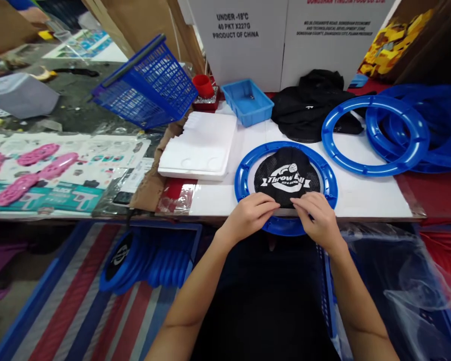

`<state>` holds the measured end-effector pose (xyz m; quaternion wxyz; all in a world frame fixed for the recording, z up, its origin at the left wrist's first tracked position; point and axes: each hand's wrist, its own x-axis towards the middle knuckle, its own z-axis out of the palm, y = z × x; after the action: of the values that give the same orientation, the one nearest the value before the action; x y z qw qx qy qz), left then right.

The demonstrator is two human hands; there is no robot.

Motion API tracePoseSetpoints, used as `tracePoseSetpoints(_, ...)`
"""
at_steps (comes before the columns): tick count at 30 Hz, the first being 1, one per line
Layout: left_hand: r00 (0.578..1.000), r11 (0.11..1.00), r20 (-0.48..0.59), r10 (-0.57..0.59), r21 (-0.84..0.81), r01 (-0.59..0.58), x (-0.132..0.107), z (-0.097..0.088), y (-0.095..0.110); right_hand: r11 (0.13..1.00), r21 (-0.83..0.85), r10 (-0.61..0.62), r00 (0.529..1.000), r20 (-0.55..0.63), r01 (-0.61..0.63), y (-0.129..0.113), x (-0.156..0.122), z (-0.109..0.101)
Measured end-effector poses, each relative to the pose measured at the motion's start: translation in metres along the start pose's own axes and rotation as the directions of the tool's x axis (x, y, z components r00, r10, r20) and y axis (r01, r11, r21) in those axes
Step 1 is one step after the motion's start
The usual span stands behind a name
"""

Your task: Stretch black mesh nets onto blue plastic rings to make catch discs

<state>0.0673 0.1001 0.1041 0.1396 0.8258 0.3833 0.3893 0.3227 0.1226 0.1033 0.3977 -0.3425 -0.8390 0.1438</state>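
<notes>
Left hand (pixel 250 214) is nearly closed, thumb and forefinger pinching the near edge of the black mesh disc (pixel 281 175). Right hand (pixel 317 216) does the same just beside it, fingertips almost meeting, other fingers curled. Disc lies ahead of both hands, over the blue plastic ring (pixel 242 175); ring's near side overhangs the table edge between the wrists. Disc is round, so no real long axis; white "Throw" print faces up, top away from the hands, lettering running left to right. Fabric is soft, open-weave; left of it, a gap shows inside the ring. Ring is glossy, rigid, circular. Past the right hand: second blue ring (pixel 327 135) and crumpled black fabric (pixel 300 113). Past the left: white foam slab (pixel 201 143), matte, one edge ragged.
</notes>
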Motion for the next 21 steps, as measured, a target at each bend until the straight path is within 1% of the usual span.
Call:
tracePoseSetpoints(3,0.997,0.994,-0.07,0.022,-0.109,-0.03,-0.006,0.001,-0.006,0.996,-0.012,-0.092,0.993,0.08,0.093,0.0,-0.002,-0.004)
tracePoseSetpoints(5,0.998,0.991,-0.059,0.004,-0.131,-0.012,-0.009,0.003,-0.009,0.989,-0.063,-0.127,0.984,0.121,0.135,-0.002,-0.003,-0.004)
tracePoseSetpoints(7,1.0,0.991,-0.01,-0.022,-0.13,0.021,-0.01,0.003,-0.011,0.98,-0.131,-0.132,0.981,0.141,0.151,-0.005,-0.004,-0.004)
tracePoseSetpoints(10,0.998,0.993,0.043,-0.041,-0.107,0.045,-0.01,0.002,-0.01,0.961,-0.252,-0.094,0.992,0.088,0.114,-0.014,-0.009,-0.003)
tracePoseSetpoints(12,0.997,0.995,0.048,-0.054,-0.084,0.058,-0.009,0.001,-0.008,0.94,-0.334,-0.063,0.998,0.022,0.066,-0.024,-0.013,-0.001)
tracePoseSetpoints(14,0.997,0.994,0.04,-0.072,-0.074,0.074,-0.007,0.0,-0.004,0.926,-0.377,-0.024,1.0,-0.014,0.017,-0.034,-0.016,0.002)
tracePoseSetpoints(18,0.996,0.99,0.019,-0.084,-0.116,0.085,-0.004,-0.002,0.001,0.944,-0.325,0.054,0.998,-0.031,-0.061,-0.048,-0.015,0.014)
tracePoseSetpoints(21,0.996,0.985,0.032,-0.089,-0.144,0.092,-0.003,-0.004,0.001,0.959,-0.274,0.058,0.996,-0.071,-0.075,-0.046,-0.012,0.02)
